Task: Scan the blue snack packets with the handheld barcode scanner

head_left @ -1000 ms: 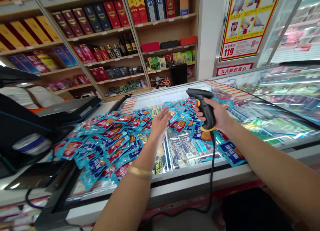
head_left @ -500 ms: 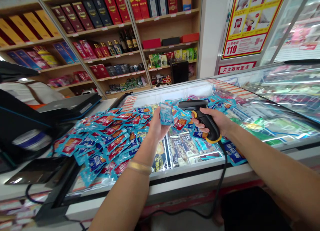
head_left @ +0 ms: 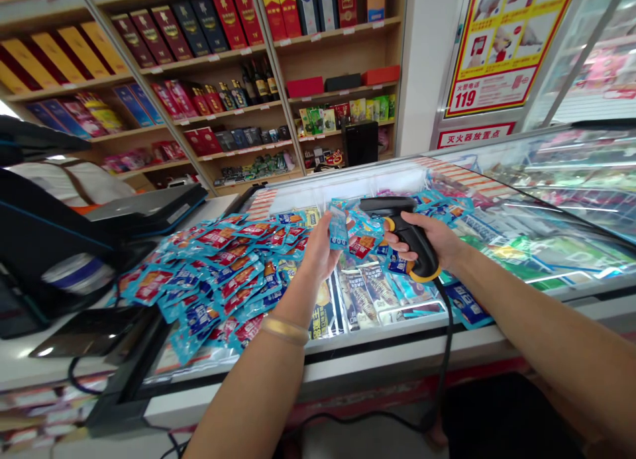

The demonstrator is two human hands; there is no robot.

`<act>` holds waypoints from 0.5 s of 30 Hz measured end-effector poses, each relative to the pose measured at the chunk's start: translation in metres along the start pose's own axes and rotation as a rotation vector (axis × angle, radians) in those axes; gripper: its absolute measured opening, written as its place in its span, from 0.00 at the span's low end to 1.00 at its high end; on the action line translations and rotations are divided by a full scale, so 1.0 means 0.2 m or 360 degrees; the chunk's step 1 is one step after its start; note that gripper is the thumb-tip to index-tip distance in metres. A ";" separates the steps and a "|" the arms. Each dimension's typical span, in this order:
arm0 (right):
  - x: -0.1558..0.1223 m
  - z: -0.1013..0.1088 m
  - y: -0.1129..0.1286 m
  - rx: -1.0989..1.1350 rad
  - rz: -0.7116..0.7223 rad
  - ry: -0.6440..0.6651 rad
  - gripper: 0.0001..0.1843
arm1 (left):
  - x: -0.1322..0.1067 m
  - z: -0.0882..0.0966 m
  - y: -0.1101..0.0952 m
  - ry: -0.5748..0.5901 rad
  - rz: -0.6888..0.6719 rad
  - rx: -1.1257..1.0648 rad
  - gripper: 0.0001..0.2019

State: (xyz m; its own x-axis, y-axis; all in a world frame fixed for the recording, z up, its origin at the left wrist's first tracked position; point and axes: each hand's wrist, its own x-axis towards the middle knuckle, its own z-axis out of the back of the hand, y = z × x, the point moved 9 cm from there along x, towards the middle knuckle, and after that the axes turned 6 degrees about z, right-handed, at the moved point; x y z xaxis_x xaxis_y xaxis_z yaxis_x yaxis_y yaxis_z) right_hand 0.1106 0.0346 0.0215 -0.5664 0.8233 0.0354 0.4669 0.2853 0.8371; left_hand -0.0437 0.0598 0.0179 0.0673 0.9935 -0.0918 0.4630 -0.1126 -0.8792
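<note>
My left hand [head_left: 320, 247] is closed on a small light-blue snack packet [head_left: 338, 227], held up with its printed back partly turned to me. Just to the right, my right hand [head_left: 434, 240] grips a black and yellow barcode scanner [head_left: 415, 237] by its handle. The scanner's head points left toward the packet, with a gap between them. Under and left of my hands, a big pile of blue and red snack packets [head_left: 231, 263] covers the freezer's glass top. More blue packets [head_left: 467, 303] lie beneath and beyond the scanner.
The glass-topped freezer [head_left: 368, 343] holds packaged ice creams. A black scanner cable [head_left: 447, 340] hangs over its front edge. At left stand a dark monitor [head_left: 44, 227] and a white and blue roll [head_left: 79, 273]. Shelves of boxes and bottles [head_left: 258, 81] line the back.
My left hand has shifted slightly right, closer to the scanner, and the packet has turned more edge-on. My right hand keeps the scanner nearly in place. The view has moved slightly.
</note>
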 end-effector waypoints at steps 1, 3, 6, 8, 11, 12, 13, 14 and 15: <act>0.01 0.00 0.01 0.0000 0.0024 -0.0015 0.10 | 0.00 0.02 -0.03 -0.0068 -0.0080 0.0097 0.18; 0.03 -0.02 0.02 -0.0006 0.0057 -0.0035 0.10 | -0.02 0.07 -0.15 -0.0233 -0.0307 0.0403 0.19; 0.09 -0.10 0.02 0.0001 0.0064 -0.0020 0.10 | -0.11 0.13 -0.42 -0.0451 -0.0738 0.1123 0.19; 0.13 -0.18 -0.02 0.0016 0.0024 0.0004 0.11 | -0.17 0.17 -0.58 -0.0581 -0.0947 0.1668 0.20; 0.20 -0.27 -0.09 0.0026 -0.0063 0.0005 0.11 | -0.22 0.31 -0.71 -0.0843 -0.0869 0.2354 0.21; 0.21 -0.29 -0.11 0.0032 -0.0080 0.0005 0.11 | -0.21 0.38 -0.72 -0.0913 -0.0727 0.2530 0.20; 0.22 -0.31 -0.13 0.0042 -0.0089 0.0012 0.11 | -0.21 0.45 -0.71 -0.0957 -0.0568 0.2674 0.19; 0.23 -0.32 -0.15 0.0052 -0.0095 0.0024 0.11 | -0.20 0.51 -0.70 -0.0969 -0.0433 0.2787 0.19; 0.23 -0.32 -0.16 0.0061 -0.0100 0.0036 0.11 | -0.20 0.55 -0.68 -0.0961 -0.0352 0.2872 0.19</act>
State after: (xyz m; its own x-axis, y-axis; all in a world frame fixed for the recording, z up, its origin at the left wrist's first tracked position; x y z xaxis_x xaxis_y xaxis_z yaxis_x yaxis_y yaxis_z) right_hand 0.0253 0.0323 0.0322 -0.6103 0.7922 -0.0039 0.4553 0.3548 0.8166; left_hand -0.2063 0.0366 0.0903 -0.3105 0.9032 0.2962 -0.9410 -0.2480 -0.2304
